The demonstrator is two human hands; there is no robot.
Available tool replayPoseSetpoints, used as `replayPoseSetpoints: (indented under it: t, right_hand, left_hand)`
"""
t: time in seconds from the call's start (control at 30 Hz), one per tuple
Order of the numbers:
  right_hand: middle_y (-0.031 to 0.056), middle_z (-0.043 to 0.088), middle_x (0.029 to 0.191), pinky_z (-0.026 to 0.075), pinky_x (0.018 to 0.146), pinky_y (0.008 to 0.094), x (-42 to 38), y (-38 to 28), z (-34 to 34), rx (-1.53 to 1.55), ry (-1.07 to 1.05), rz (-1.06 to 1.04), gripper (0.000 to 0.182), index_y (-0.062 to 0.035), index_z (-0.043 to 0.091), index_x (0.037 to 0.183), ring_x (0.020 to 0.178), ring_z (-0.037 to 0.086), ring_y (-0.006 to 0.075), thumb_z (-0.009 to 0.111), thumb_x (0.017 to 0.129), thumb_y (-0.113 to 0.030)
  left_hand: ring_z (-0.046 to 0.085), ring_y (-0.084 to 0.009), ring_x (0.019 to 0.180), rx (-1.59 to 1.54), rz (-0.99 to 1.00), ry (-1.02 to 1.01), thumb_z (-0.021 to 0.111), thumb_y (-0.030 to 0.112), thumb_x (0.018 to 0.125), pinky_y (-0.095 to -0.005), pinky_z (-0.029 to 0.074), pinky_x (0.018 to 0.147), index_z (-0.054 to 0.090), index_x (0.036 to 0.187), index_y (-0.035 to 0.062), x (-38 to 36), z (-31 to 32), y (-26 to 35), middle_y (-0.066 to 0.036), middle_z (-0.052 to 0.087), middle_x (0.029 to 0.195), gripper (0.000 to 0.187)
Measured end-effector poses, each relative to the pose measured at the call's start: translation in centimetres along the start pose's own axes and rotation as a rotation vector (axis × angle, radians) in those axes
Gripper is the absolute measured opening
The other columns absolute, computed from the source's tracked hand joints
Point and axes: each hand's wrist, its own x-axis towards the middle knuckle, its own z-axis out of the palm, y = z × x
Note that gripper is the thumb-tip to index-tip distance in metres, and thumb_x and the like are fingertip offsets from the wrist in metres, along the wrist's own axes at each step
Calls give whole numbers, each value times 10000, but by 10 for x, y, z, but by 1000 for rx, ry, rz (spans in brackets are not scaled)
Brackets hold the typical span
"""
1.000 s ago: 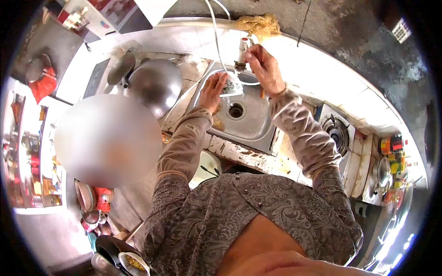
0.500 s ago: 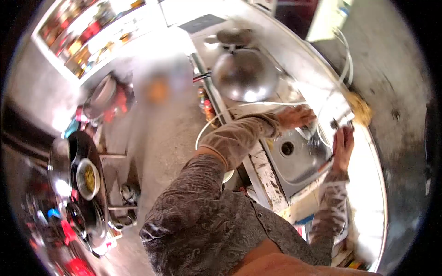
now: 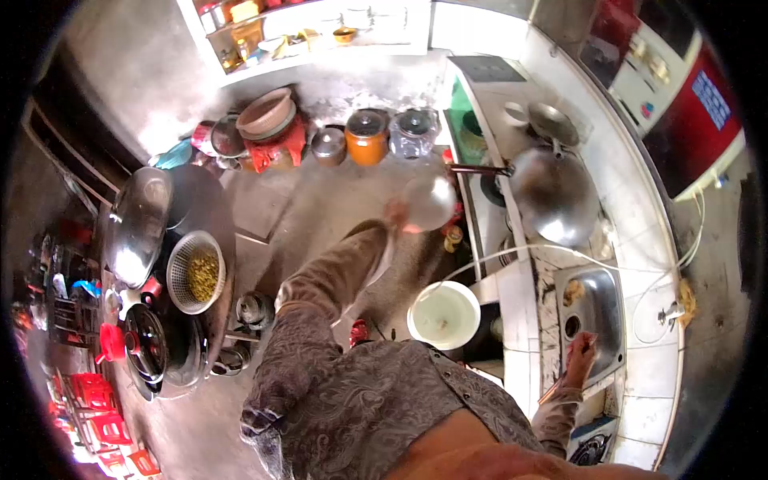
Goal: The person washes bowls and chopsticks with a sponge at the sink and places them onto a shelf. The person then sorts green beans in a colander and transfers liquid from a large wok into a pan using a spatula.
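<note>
My left hand (image 3: pixel 395 214) is stretched out over the floor, closed on the edge of a pale, shiny round bowl (image 3: pixel 430 205); both are blurred. My right hand (image 3: pixel 582 350) is over the near part of the metal sink (image 3: pixel 606 308), its fingers curled. Whatever it may hold is hidden. A brownish lump (image 3: pixel 574 293) lies at the sink's far end, beyond the drain. From the tap (image 3: pixel 670 314) side, a white hose (image 3: pixel 552 246) runs across the counter towards a white bucket (image 3: pixel 422 324) of water on the floor.
A large wok (image 3: pixel 554 196) sits on the counter beyond the sink. Lidded pots and an orange jar (image 3: pixel 366 140) line the far wall. On the left, a dark round table (image 3: pixel 210 192) bears a white colander (image 3: pixel 182 298) with yellowish food. Red stools (image 3: pixel 110 428) stand at lower left.
My left hand has swung left from the sink, carrying the bowl out over the floor. My right hand has moved from the tap to the sink. The view has turned left.
</note>
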Motion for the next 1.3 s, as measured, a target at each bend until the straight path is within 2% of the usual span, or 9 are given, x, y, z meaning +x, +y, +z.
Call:
replayPoseSetpoints:
  t: [0.13,0.23,0.5,0.63,0.7,1.03,1.1,1.17,1.3]
  right_hand:
    - [-14,498,571,252,357,169,-19,-59,124,-93,-216,325,85,-109,515,887,411,380,26,536,903,-189]
    - [14,516,585,233,309,193,-19,-58,200,-147,-369,314,74,-121,476,885,362,337,41,508,911,-183]
    - [-7,472,659,345,421,210,3,-39,364,-198,-864,250,154,-97,442,962,521,425,67,469,933,-246]
    - [4,508,673,401,483,224,19,-37,425,-234,-929,243,209,-67,493,850,559,472,74,471,932,-257]
    - [17,540,682,427,519,228,34,-34,457,-291,-915,335,266,-41,514,801,586,510,85,490,930,-272]
    - [122,539,811,428,680,405,164,34,610,-580,-666,-338,184,-44,528,818,772,533,307,529,848,-225]
    - [123,496,848,402,712,423,188,22,632,-535,-686,-235,110,-79,543,830,819,491,323,545,835,-188]
    - [122,489,856,396,717,421,204,18,652,-584,-642,-253,103,-81,555,844,839,489,312,550,837,-184]
    - [120,480,833,389,686,436,225,24,693,-777,-433,-296,131,-47,567,864,817,483,303,578,835,-174]
  left_hand:
    - [440,-300,1197,1569,-39,96,590,507,688,-456,324,978,466,1243,67,-83,-231,-18,-154,475,1273,720]
    - [551,-330,1064,1941,-152,-19,693,594,545,-488,381,929,574,1118,56,-148,-315,-8,-166,576,1145,794]
    - [643,-269,835,1925,-147,160,678,228,643,-373,526,671,654,852,53,-179,-364,44,-169,651,826,274]
    - [590,-388,873,-132,-330,693,574,126,763,-531,503,670,584,955,36,-89,-361,81,-229,545,974,213]
    - [564,-448,892,-400,-273,685,523,75,822,-610,492,669,549,1007,27,-28,-345,116,-259,492,1049,193]
    - [535,-359,1067,-118,-108,63,492,103,880,-429,539,868,346,1225,-88,322,-275,348,-228,422,1242,421]
    - [565,-320,1030,-240,-216,190,578,96,848,-369,541,870,366,1201,-95,383,-265,394,-234,471,1199,453]
    - [586,-321,991,412,135,83,582,113,849,-363,554,839,374,1191,-90,430,-268,418,-239,502,1170,449]
    - [609,-344,929,105,231,150,524,123,822,-364,546,618,473,1100,-71,531,-247,458,-230,569,1043,343]
